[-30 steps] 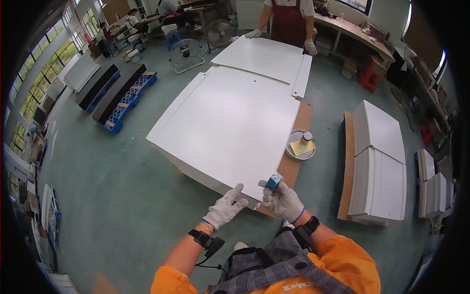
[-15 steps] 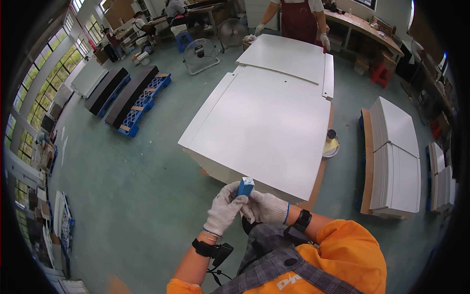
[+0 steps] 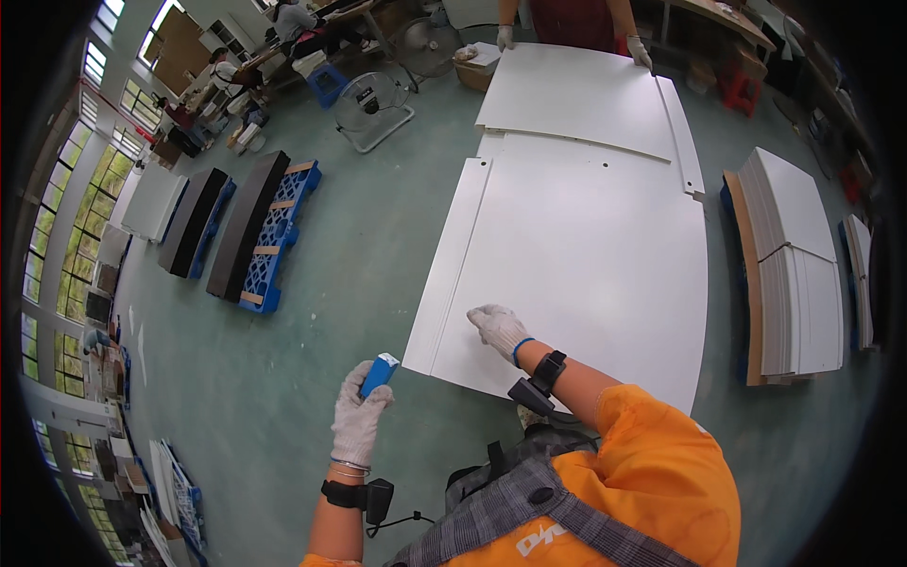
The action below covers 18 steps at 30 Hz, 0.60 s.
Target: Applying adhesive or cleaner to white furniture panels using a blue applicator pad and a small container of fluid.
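Observation:
My left hand, in a knitted white glove, is wrapped round a small blue block-shaped thing with a whitish top end. It is beside the near left corner of a stack of large white panels. Over the near part of the top panel is my gloved right hand, its fingers bent together. Whatever those fingers may hold is too small to make out, and I cannot tell whether they touch the surface. A smaller white panel lies across the far end, where a co-worker's gloved hands rest at its edge.
Stacked white panels stand on a pallet at the right. To the left, long dark stacks lie on blue pallets. A floor fan and a blue stool are farther back. The co-worker stands beyond the far panel.
My hands, together around the blue thing before, have parted. The left carries it leftward; the right has moved forward over the white panel. The view has shifted too.

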Tool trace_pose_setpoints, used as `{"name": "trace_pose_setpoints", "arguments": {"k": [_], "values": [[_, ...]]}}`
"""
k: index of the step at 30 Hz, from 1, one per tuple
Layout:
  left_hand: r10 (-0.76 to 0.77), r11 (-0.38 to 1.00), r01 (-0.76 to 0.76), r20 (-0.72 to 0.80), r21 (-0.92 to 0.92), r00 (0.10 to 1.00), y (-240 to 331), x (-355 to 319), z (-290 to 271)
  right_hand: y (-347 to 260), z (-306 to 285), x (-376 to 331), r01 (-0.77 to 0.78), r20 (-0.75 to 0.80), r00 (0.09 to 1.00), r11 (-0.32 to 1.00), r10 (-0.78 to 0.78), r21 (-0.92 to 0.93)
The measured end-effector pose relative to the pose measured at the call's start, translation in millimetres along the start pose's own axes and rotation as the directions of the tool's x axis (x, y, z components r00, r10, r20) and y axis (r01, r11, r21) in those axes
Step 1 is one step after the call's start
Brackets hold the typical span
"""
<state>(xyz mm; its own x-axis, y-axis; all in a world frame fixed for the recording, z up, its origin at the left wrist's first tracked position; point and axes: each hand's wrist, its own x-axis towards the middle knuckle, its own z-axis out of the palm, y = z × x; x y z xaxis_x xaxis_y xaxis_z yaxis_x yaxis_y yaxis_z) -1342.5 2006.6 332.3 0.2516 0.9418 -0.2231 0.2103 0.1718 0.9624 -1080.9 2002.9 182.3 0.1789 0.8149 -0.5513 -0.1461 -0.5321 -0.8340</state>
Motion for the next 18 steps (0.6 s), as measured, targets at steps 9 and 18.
{"name": "trace_pose_setpoints", "arguments": {"k": [9, 18], "values": [[-0.086, 0.981, 0.126, 0.255, -0.146, 0.963, 10.6, 152.5, -65.9, -49.1, 52.0, 87.1, -0.163, -0.325, 0.938, 0.669, -0.123, -0.725], [-0.113, 0.943, 0.271, 0.582, -0.193, 0.806, 24.6, 302.0, -78.6, -38.5, 88.4, 99.8, -0.350, -0.534, 0.778, 0.477, -0.331, -0.806]]}}
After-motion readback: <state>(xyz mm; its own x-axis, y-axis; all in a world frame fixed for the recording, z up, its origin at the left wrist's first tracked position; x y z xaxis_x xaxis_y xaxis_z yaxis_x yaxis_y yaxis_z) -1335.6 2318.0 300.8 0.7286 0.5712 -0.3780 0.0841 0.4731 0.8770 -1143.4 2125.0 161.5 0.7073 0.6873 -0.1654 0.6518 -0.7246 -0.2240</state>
